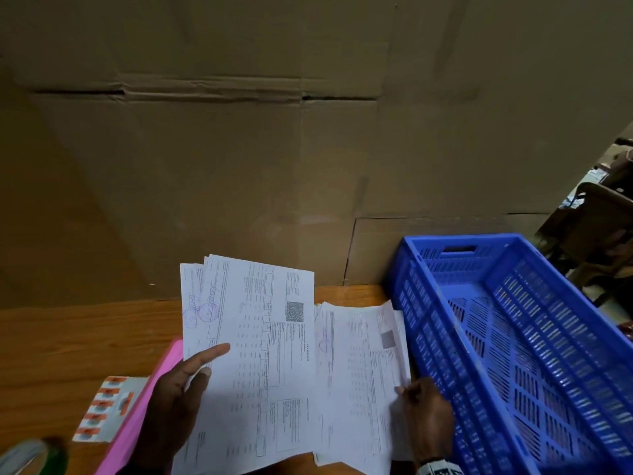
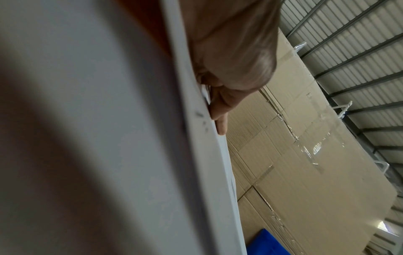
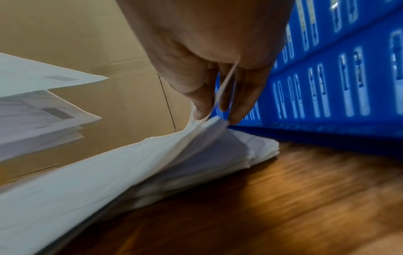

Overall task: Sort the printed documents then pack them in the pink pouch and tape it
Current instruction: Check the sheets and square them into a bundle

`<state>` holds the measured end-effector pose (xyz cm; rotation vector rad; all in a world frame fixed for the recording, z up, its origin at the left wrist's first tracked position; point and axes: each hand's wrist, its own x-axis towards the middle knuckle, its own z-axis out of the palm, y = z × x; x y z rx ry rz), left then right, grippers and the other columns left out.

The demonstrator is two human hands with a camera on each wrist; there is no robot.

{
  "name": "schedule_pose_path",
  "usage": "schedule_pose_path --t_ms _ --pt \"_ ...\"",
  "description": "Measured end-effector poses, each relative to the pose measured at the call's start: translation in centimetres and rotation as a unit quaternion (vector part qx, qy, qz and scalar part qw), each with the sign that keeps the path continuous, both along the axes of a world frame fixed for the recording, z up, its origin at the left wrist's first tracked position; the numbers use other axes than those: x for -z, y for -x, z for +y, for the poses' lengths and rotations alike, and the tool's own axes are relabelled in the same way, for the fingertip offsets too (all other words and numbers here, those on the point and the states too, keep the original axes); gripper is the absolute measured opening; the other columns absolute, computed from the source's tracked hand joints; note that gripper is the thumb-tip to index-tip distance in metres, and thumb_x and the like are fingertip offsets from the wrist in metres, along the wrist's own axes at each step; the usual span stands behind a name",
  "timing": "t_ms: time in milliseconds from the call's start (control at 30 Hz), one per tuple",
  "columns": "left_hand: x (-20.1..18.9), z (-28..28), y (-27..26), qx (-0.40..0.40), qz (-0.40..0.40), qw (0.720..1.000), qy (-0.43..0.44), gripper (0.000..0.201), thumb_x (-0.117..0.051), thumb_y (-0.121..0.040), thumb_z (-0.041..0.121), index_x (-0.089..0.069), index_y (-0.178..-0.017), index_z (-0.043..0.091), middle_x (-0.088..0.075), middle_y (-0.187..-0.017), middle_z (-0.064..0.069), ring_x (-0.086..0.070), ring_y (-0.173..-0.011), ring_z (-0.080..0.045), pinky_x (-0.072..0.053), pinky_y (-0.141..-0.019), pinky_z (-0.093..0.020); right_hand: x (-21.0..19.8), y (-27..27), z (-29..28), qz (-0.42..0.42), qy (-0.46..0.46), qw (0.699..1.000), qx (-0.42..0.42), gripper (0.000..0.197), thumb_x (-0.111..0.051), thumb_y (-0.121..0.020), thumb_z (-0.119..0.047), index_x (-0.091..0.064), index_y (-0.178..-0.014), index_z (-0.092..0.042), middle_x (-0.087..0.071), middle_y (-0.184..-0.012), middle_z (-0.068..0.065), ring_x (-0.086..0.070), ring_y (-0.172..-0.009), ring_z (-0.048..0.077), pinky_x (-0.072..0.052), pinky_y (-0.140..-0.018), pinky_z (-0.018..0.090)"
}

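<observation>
The left hand (image 1: 178,389) grips a fanned sheaf of printed invoices (image 1: 253,337) raised above the tabletop (image 1: 68,337), thumb on top. The right hand (image 1: 424,416) pinches the lifted corner of the top sheets of a second document stack (image 1: 356,371) lying beside the blue crate (image 1: 513,337). The pink pouch (image 1: 137,416) lies under the left hand, near a strip of orange labels (image 1: 102,409).

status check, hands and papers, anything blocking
Left hand holds sorted sheets raised. Right hand pinches top sheet off table stack. Pink pouch waiting at left. Blue crate crowds stack's right edge.
</observation>
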<state>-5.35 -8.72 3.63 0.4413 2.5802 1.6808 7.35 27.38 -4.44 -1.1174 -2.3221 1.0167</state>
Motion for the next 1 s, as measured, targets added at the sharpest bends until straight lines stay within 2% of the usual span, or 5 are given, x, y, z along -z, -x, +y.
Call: schedule_pose_path --t_ms 400,600,767,900,1000 --pt "0.5 0.5 0.6 0.000 -0.035 0.999 0.011 0.041 -0.041 -0.089 0.037 -0.057 -0.118 0.061 -0.053 -0.120 0.047 -0.045 -0.120 0.020 -0.031 -0.106 -0.028 -6.4 -0.6 0.7 0.196 0.037 0.976 0.093 0.007 -0.060 -0.098 -0.016 -0.067 -0.096 -0.017 -0.069 -0.082 0.008 -0.062 -0.077 0.027 -0.048 -0.071 0.034" --pt "0.2 2.2 0.3 0.033 -0.058 0.998 0.010 0.051 -0.036 -0.086 0.067 -0.063 -0.123 0.044 -0.057 -0.127 0.036 -0.048 -0.124 0.012 -0.034 -0.109 -0.032 -9.2 1.2 0.0 0.293 0.222 0.930 -0.004 0.007 -0.062 -0.097 -0.007 -0.068 -0.097 -0.011 -0.076 -0.094 0.010 -0.069 -0.087 0.026 -0.055 -0.081 0.036" --pt "-1.3 4.1 -1.0 0.003 -0.120 0.992 -0.042 0.052 -0.042 -0.082 0.078 -0.068 -0.103 0.039 -0.071 -0.093 -0.001 -0.060 -0.075 -0.002 -0.044 -0.073 -0.016 -7.8 3.1 -4.3 0.231 0.299 0.919 -0.112 0.014 -0.066 -0.096 -0.010 -0.070 -0.095 -0.023 -0.075 -0.086 0.016 -0.069 -0.076 0.026 -0.055 -0.074 0.040" --pt "-2.4 5.1 -1.7 0.009 -0.126 0.992 0.014 0.004 -0.065 -0.083 0.057 -0.066 -0.086 0.060 -0.063 -0.081 0.043 -0.061 -0.084 0.018 -0.043 -0.078 -0.013 -6.3 3.7 -6.3 0.177 0.308 0.920 -0.163 0.005 -0.067 -0.096 -0.017 -0.067 -0.099 -0.012 -0.077 -0.085 0.006 -0.072 -0.080 0.025 -0.058 -0.076 0.036" --pt "-1.5 4.1 -1.2 -0.006 -0.111 0.994 0.006 0.058 -0.069 -0.087 0.017 -0.058 -0.082 0.074 -0.054 -0.080 0.054 -0.059 -0.085 0.022 -0.042 -0.081 -0.012 -4.5 3.6 -5.7 0.097 0.263 0.949 -0.143 0.016 -0.072 -0.091 -0.028 -0.064 -0.087 -0.015 -0.070 -0.077 -0.004 -0.066 -0.073 0.019 -0.052 -0.063 0.026"
